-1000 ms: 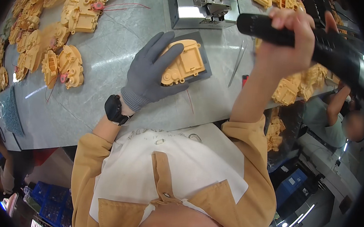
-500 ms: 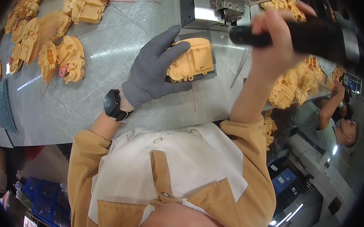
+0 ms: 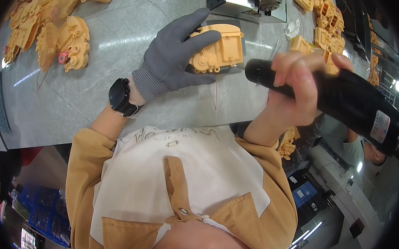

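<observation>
My left hand [image 3: 165, 52], in a grey glove, is closed around the left side of a yellow plastic housing [image 3: 229, 45]. The housing lies on a dark pad on the table, and a thin red wire [image 3: 217, 95] runs out below it. Bare fingers of my right hand [image 3: 297, 83] wrap around a black power screwdriver [image 3: 349, 95], held nearly level. Its thin bit points left at the housing's right edge; whether it touches cannot be made out.
A metal-fronted machine [image 3: 249, 5] stands just beyond the housing. Several yellow housings [image 3: 73, 44] lie at the left of the grey table [image 3: 117, 49], one with a red round part. More yellow parts [image 3: 329, 22] are heaped at the far right. Another person [image 3: 355, 149] is at the right.
My right hand has brought the screwdriver down, its bit now by the housing's right edge. The housing stays in my left hand; the whole view has shifted slightly.
</observation>
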`<state>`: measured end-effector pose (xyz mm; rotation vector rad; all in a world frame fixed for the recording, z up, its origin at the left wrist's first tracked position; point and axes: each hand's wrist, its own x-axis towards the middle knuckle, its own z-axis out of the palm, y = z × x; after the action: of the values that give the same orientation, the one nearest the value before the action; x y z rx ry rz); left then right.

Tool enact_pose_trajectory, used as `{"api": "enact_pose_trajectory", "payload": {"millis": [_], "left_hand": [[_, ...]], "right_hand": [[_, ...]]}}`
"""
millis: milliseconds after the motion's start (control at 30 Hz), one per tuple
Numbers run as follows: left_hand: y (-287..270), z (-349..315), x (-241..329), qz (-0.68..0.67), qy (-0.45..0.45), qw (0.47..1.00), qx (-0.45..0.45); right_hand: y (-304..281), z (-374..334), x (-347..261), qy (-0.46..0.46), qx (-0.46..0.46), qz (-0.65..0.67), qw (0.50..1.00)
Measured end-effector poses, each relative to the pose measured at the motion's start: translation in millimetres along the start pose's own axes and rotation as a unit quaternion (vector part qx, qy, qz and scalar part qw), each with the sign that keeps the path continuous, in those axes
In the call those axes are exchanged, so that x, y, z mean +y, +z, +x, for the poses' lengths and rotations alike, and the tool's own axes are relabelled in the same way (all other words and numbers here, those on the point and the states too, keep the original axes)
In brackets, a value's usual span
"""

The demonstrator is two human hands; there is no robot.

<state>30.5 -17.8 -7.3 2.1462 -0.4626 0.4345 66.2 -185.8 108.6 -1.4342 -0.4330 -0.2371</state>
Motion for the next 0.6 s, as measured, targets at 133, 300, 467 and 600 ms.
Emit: {"api": "enact_pose_trajectory", "payload": {"millis": [133,300,467,600], "left_hand": [[1,-2,-1,0.004,-0.003,1.000,0.000],[1,-3,-1,-0.013,-0.009,1.000,0.003],[0,-4,-2,-0.013,-0.018,1.000,-0.009],[-1,-5,-2,-0.010,-0.017,1.000,-0.005]], "right_hand": [[5,0,5,0.007,-0.005,0.037,0.999],[8,-3,9,-0.002,-0.023,0.027,0.999],[6,-2,14,-0.012,-0.047,0.022,0.999],[8,-3,19,-0.028,-0.073,0.020,0.997]]}}
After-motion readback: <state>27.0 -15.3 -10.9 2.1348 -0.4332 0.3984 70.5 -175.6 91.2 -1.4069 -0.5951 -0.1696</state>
